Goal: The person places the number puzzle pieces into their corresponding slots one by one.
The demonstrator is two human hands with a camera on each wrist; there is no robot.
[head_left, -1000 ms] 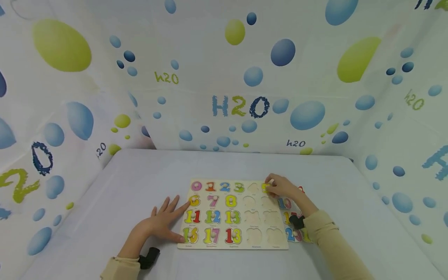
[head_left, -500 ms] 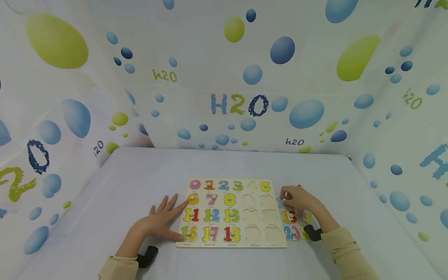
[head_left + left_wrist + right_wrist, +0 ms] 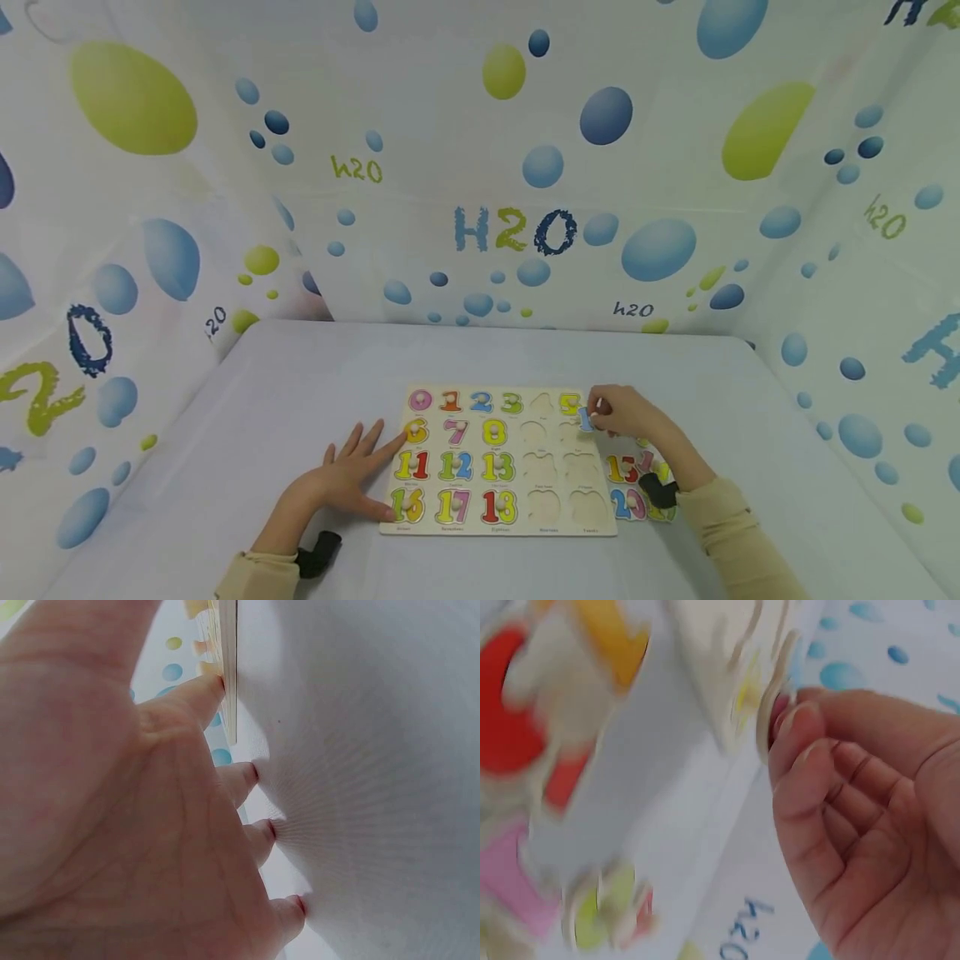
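Note:
A wooden number puzzle board (image 3: pixel 519 492) lies on the white table, with knobbed numbers in its left columns, a yellow 5 (image 3: pixel 570 404) at the top right and several bare recesses. My left hand (image 3: pixel 341 483) is spread at the board's left edge. Its index finger and thumb touch the board (image 3: pixel 229 682), while the other fingertips rest on the table. My right hand (image 3: pixel 626 414) pinches a number 10 puzzle piece (image 3: pixel 585 419) above the board's right side, just below the 5. The right wrist view shows this piece (image 3: pixel 778 690) edge-on; thumb and fingers cover its knob.
Loose number pieces lie right of the board, among them a 15 (image 3: pixel 621 469) and a 20 (image 3: pixel 627 503); others are partly hidden by the right wrist's black camera (image 3: pixel 660 491). Another camera (image 3: pixel 318 556) is on the left wrist. Printed fabric (image 3: pixel 420 83) hangs behind the table.
My right hand left the 5 in the top row, went right to the loose pieces, took the 10 and carried it back left to the board. The left hand stays put.

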